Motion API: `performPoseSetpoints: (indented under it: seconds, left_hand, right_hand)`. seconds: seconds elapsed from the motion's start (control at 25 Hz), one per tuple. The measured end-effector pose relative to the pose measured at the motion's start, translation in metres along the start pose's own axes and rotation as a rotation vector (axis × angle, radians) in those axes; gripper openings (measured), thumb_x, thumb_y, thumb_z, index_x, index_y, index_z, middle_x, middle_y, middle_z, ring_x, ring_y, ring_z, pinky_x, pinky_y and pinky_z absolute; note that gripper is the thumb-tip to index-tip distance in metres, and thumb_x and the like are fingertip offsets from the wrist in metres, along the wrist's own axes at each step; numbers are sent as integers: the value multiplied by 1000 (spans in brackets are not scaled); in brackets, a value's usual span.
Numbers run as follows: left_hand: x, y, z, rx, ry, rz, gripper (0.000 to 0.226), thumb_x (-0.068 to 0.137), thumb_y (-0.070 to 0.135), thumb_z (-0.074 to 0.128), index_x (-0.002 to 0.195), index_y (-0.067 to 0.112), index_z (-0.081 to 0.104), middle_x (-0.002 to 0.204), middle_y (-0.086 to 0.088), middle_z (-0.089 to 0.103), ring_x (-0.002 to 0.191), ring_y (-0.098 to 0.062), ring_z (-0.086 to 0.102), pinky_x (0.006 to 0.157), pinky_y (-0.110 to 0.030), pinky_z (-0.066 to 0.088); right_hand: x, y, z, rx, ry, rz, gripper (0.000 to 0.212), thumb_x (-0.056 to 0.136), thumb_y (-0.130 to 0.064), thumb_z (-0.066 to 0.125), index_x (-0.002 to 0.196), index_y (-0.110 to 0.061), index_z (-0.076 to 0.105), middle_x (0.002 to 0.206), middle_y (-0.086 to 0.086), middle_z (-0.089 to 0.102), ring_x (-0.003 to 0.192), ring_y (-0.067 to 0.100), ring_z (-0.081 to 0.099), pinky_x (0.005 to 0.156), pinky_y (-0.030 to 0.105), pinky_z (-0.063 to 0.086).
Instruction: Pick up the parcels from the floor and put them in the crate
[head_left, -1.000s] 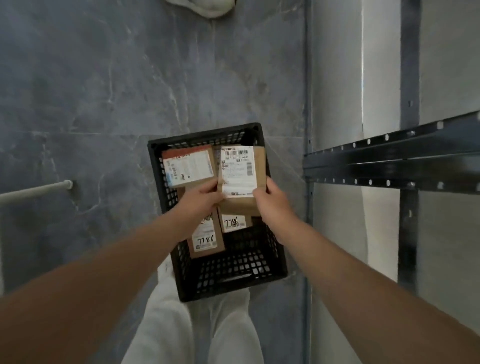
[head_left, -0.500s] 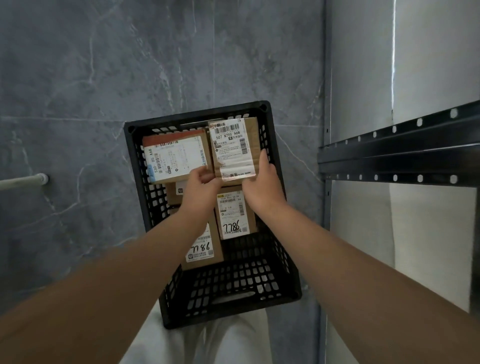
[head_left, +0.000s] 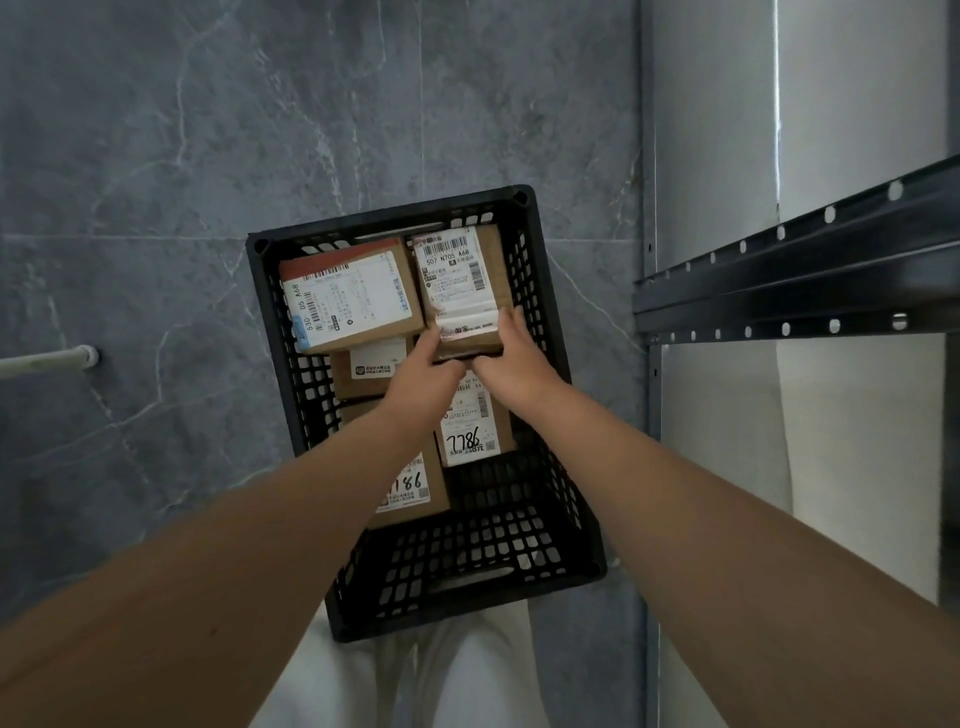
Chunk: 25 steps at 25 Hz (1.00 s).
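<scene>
Lowered since a moment ago: the labelled parcel (head_left: 462, 291), now low in the far right corner of the crate (head_left: 395, 218), just beside the red-edged parcel (head_left: 353, 296). Held by both hands: my left hand (head_left: 423, 374) grips its near left corner, and my right hand (head_left: 514, 358) grips its near right edge, fingers curled over the top. Also in the crate: a small parcel (head_left: 374, 369), a parcel marked 7786 (head_left: 472, 426), and one more under my left forearm. The crate stands on the grey floor (head_left: 156, 156).

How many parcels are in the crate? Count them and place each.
5 in the crate: far-left parcel; far-right parcel, held by left hand and right hand; small-label parcel, partly covered by the far-left one; 7786 parcel; near-left parcel. Others may be hidden.
</scene>
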<state>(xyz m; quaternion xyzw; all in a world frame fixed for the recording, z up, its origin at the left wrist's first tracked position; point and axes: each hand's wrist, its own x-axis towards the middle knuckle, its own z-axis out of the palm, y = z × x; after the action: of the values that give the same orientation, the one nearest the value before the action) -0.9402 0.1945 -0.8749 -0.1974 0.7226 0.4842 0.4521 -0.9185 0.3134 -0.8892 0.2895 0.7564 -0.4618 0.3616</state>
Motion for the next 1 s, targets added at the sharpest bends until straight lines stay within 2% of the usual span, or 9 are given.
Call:
performPoseSetpoints:
  seconds: [0.08,0.16,0.28,0.4,0.48,0.68,0.72,0.8,1.0]
  left_hand:
    - [-8,5,3,-10,-7,-36,59,97,10,50,151,25,32,152,0,39,80,0,52,58,-3,42]
    - [-20,13,3,17,-18,-69,54,97,11,50,149,22,38,154,-3,37,84,-1,53,58,3,38]
    - [-53,38,-3,59,-23,-51,48,98,11,48,145,19,44,142,-1,50,107,-9,56,79,-5,36]
    - [-103,91,-13,169,-1,51,46,99,15,46,145,19,45,118,5,60,71,4,48,57,-4,39]
    - [-139,137,-22,246,34,144,45,99,14,45,143,18,47,124,0,60,66,4,46,49,-6,40]
    - [-264,266,-57,409,104,340,47,100,22,44,147,21,40,138,-9,54,93,-21,64,73,-29,53]
    - [-291,293,-64,421,129,394,49,100,23,44,149,22,36,143,-9,50,108,-25,62,87,-33,53]
    - [-344,346,-73,478,204,564,53,100,23,46,151,22,32,155,-5,36,137,-24,41,114,-40,33]
    - [-488,453,-67,702,480,1083,59,99,21,42,154,16,20,163,1,14,150,-12,9,121,-41,7]
  right_hand:
    - [0,1,-3,-123,-46,5,89,97,-21,55,157,-22,-10,162,-8,-24,152,21,2,116,25,24]
    - [-11,-2,-5,-234,-52,-1,85,98,-16,53,157,-21,-8,162,-8,-23,152,21,-3,123,41,15]
    - [-56,-20,-15,-319,-7,-59,79,98,-8,50,158,-18,-1,164,-4,-16,152,15,-8,124,39,6]
    - [-110,-60,-51,-345,46,-97,77,98,-6,46,158,-16,-1,165,-1,-14,151,14,-11,124,41,0]
    - [-149,-101,-89,-354,119,-107,74,99,-10,44,158,-15,0,165,0,-12,151,14,-11,124,42,-2]
    - [-286,-231,-199,-438,372,-234,67,104,-23,37,158,-14,-1,166,0,-8,152,15,-8,123,45,0]
    - [-316,-255,-219,-461,439,-270,66,104,-24,36,158,-14,-1,166,0,-8,152,15,-7,123,45,1]
    - [-375,-297,-254,-502,602,-341,65,105,-25,34,158,-14,-1,166,0,-7,152,15,-6,123,45,1]
    - [-533,-359,-314,-593,972,-476,63,105,-27,28,157,-12,-4,166,1,-7,152,15,-9,122,47,-5]
